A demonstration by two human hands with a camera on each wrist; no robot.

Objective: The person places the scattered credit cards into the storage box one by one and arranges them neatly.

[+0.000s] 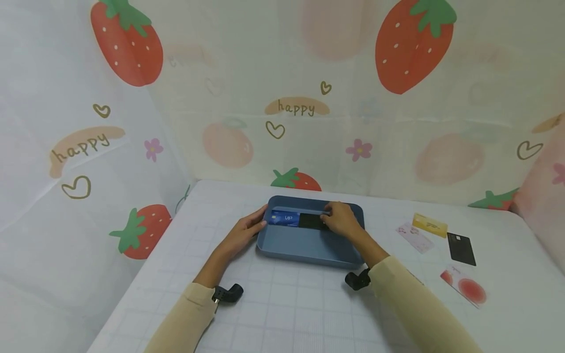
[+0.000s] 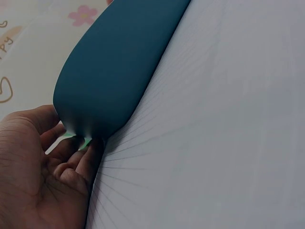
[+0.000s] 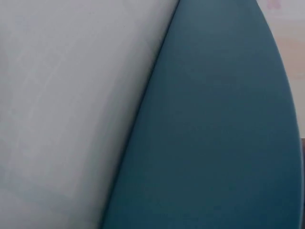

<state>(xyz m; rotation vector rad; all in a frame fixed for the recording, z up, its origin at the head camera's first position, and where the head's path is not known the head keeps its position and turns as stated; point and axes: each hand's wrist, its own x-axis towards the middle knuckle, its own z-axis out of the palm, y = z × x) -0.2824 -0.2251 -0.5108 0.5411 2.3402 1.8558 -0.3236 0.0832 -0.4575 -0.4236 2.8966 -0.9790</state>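
A blue rectangular tray point(image 1: 291, 243) stands on the table in the head view. Inside, toward its back, lie a blue card point(image 1: 284, 218) printed with "VIP" and a black card point(image 1: 311, 221) beside it. My right hand point(image 1: 342, 219) reaches over the tray with curled fingers and pinches the black card near its right end, which the hand hides. My left hand point(image 1: 240, 235) rests against the tray's left end. In the left wrist view its thumb and fingers touch the outside of the tray wall point(image 2: 109, 67). The right wrist view shows only the tray's outer wall point(image 3: 209, 119), not the hand's fingers.
Right of the tray, on the white checked tabletop point(image 1: 282, 304), lie a yellow card point(image 1: 430, 225), a pale pink card point(image 1: 415, 237), a black chip card point(image 1: 461, 249) and a white card with red circles point(image 1: 464, 287). A strawberry-print curtain point(image 1: 247, 98) hangs behind.
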